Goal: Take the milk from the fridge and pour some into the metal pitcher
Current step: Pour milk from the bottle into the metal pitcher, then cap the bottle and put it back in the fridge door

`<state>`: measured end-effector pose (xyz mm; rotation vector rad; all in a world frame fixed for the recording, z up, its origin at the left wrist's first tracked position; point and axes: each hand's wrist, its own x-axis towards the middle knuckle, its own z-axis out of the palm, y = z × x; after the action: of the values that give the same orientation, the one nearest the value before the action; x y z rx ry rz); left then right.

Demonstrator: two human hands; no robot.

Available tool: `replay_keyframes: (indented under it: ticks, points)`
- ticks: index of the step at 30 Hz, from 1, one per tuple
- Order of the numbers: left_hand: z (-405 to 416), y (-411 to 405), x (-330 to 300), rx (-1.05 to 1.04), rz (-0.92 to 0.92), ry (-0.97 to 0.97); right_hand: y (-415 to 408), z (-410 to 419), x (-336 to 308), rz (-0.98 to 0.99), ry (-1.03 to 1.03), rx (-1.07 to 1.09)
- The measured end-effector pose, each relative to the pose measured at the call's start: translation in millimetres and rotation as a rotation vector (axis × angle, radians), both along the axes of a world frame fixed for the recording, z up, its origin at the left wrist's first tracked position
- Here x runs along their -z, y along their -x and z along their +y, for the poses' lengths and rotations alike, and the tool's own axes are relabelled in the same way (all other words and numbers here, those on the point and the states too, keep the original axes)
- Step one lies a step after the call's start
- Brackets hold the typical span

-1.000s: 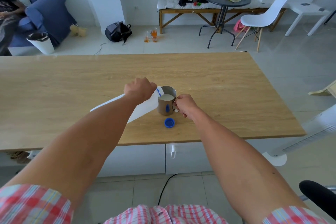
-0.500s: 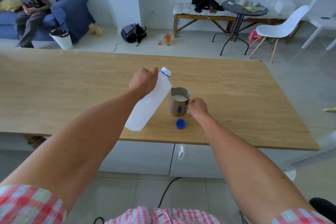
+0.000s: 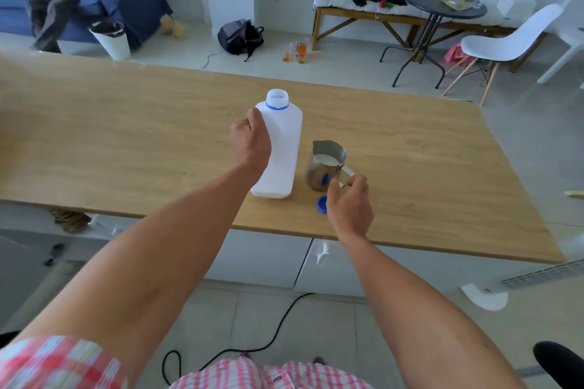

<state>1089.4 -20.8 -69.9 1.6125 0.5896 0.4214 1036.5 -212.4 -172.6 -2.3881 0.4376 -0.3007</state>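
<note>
The white milk bottle [image 3: 282,148], uncapped with a blue neck ring, stands upright on the wooden table [image 3: 126,142]. My left hand [image 3: 251,139] grips it by its left side near the shoulder. Just to its right is the metal pitcher [image 3: 322,169] with milk inside and a blue mark on its wall. My right hand [image 3: 349,205] hovers at the pitcher's handle, thumb and fingers loosely curled on either side without closing on it. The blue cap [image 3: 321,204] lies on the table in front of the pitcher, partly hidden by my right hand.
The table's near edge runs just below my hands, with white drawers under it and a black cable on the floor. Beyond the table are a blue sofa with a person, a white bin [image 3: 111,39], a backpack, a bench, a round table and a white chair [image 3: 505,44].
My left hand has swung the bottle from tilted over the pitcher to upright and set it down left of the pitcher. My right hand has loosened from the pitcher's handle.
</note>
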Motion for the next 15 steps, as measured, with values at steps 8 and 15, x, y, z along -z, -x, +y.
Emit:
replay_keyframes:
  ticks: [8, 15]
  points:
    - [3.2, 12.0, 18.3, -0.007, -0.049, 0.059, -3.5, 8.5, 28.1, 0.320, 0.129, -0.175]
    - [5.8, 19.6, 24.2, 0.034, -0.054, 0.025, -7.6, 9.6, 35.8, 0.331, 0.109, -0.167]
